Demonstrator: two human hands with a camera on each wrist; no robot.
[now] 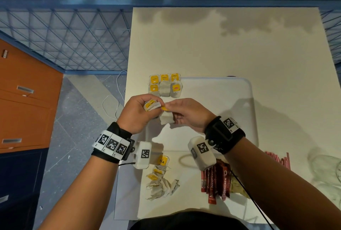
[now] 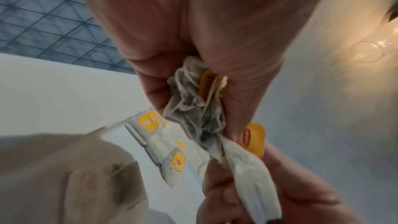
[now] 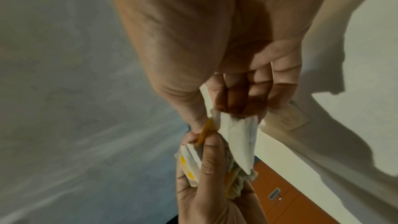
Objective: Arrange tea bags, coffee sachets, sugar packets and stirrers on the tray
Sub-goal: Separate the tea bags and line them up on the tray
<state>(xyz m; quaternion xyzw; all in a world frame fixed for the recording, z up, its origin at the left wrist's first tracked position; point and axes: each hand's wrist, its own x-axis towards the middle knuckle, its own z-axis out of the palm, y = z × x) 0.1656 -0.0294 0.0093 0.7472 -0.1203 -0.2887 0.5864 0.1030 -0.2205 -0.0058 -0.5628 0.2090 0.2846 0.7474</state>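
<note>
My left hand point(image 1: 140, 113) grips a bunch of tea bags point(image 1: 151, 105) with yellow tags, seen crumpled in the left wrist view point(image 2: 193, 105). My right hand point(image 1: 186, 112) pinches one tea bag point(image 1: 167, 119) by its yellow tag point(image 1: 164, 108), and the white bag hangs below my fingers point(image 3: 239, 135). Both hands hover over the left edge of the white tray point(image 1: 221, 89). Several tea bags point(image 1: 165, 86) lie in rows on the tray's far left corner. A loose pile of tea bags point(image 1: 160, 183) lies on the table in front of the tray.
Red coffee sachets point(image 1: 215, 181) lie on the table point(image 1: 221, 45) near my right forearm, with pink-striped stirrers point(image 1: 278, 159) to their right. A clear glass point(image 1: 326, 170) stands at the right edge. An orange cabinet point(image 1: 24, 91) and a blue mesh fence point(image 1: 64, 32) are at the left.
</note>
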